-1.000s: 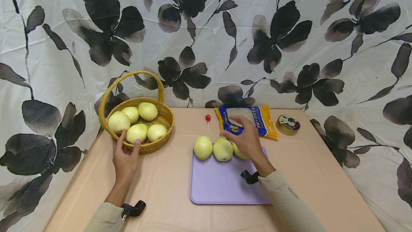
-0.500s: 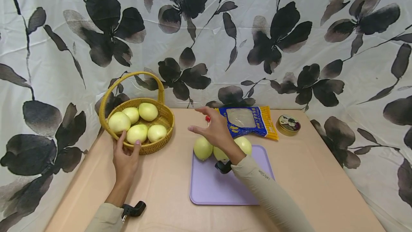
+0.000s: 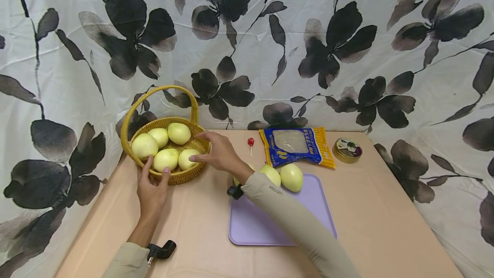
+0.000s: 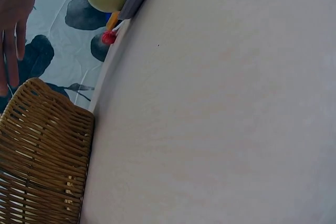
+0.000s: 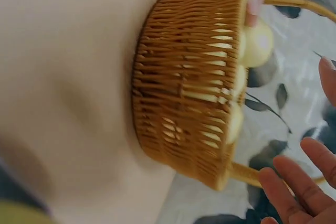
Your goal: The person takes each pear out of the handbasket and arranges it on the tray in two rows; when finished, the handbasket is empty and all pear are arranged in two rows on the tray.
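Right hand (image 3: 219,152) moved leftward to basket (image 3: 181,178), fingers apart; basket, golden and woven, clamped by left hand (image 3: 152,188); pale yellow-green, rounded fruits (image 3: 166,160) cradled inside.

I'm getting bright, soft, even light in head view; faint shadow is falling on table (image 3: 197,222) beside my left hand (image 3: 151,190). Left wrist view is running dimmer, greyer, dulling basket (image 4: 44,156). Right wrist view is showing soft shadow patches; fruit (image 5: 21,214) is blurring.

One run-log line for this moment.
left hand: touching basket | right hand: over basket edge, empty | basket: five fruits | tray: more fruits
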A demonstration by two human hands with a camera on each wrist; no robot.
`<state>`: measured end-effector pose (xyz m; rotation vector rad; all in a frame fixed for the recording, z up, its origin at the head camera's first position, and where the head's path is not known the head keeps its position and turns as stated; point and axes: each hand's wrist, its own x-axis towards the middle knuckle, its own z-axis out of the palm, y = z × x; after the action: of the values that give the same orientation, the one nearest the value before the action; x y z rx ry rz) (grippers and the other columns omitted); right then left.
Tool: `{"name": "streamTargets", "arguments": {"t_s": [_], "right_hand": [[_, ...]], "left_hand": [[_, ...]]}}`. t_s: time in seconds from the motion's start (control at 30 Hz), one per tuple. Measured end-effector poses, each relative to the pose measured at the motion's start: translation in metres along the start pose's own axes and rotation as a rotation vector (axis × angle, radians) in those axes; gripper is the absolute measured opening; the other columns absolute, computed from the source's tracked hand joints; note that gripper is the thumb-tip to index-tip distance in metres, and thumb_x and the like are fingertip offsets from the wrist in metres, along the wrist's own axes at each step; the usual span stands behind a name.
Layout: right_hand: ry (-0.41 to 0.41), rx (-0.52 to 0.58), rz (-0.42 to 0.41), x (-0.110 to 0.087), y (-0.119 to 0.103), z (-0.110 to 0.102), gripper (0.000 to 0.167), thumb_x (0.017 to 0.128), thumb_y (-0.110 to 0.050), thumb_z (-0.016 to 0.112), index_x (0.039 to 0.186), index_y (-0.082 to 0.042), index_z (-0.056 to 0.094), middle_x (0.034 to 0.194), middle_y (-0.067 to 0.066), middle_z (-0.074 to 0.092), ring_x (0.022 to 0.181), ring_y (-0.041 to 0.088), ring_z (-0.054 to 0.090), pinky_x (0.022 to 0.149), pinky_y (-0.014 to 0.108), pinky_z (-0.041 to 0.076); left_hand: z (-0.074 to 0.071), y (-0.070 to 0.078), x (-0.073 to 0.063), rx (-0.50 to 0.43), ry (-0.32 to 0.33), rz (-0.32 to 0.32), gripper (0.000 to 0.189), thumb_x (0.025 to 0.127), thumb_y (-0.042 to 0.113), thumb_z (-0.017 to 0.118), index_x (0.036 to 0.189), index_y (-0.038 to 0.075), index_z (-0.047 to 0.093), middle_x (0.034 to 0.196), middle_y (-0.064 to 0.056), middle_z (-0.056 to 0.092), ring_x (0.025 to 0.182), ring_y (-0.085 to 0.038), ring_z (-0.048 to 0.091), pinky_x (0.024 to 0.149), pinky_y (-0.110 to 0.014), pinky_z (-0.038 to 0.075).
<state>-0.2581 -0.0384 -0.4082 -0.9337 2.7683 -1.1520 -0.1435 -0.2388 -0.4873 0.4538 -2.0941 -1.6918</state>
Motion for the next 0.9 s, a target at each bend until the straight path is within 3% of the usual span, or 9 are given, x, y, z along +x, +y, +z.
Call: {"name": "streamTargets", "arguments": {"t_s": [0.3, 0.57, 0.9], "right_hand": [[-0.111, -0.193, 0.032, 0.029, -0.005, 0.034, 0.065, 0.086, -0.049, 0.089, 0.141, -0.021, 0.069, 0.140, -0.007, 0.072, 0.131, 0.012, 0.064, 0.123, 0.041, 0.037], [-0.188, -0.334, 0.120, 0.036, -0.008, 0.049, 0.062, 0.086, -0.057, 0.085, 0.138, -0.026, 0.070, 0.137, -0.012, 0.073, 0.133, 0.012, 0.064, 0.133, 0.048, 0.024], [-0.091, -0.266, 0.096, 0.034, -0.013, 0.047, 0.059, 0.086, -0.052, 0.087, 0.137, -0.025, 0.071, 0.133, -0.009, 0.075, 0.129, 0.011, 0.066, 0.129, 0.045, 0.032]], "left_hand": [[0.000, -0.012, 0.004, 0.026, 0.005, 0.008, 0.072, 0.108, 0.032, 0.064, 0.170, 0.031, 0.027, 0.180, 0.002, -0.002, 0.162, -0.025, 0.023, 0.130, -0.050, 0.032], [0.001, -0.012, 0.004, 0.031, 0.017, 0.013, 0.072, 0.107, 0.030, 0.064, 0.170, 0.030, 0.028, 0.180, 0.001, -0.001, 0.161, -0.023, 0.024, 0.129, -0.051, 0.033], [-0.001, -0.013, 0.005, 0.031, 0.018, 0.021, 0.073, 0.108, 0.028, 0.064, 0.170, 0.026, 0.027, 0.180, -0.002, 0.002, 0.162, -0.027, 0.024, 0.129, -0.055, 0.033]]}}
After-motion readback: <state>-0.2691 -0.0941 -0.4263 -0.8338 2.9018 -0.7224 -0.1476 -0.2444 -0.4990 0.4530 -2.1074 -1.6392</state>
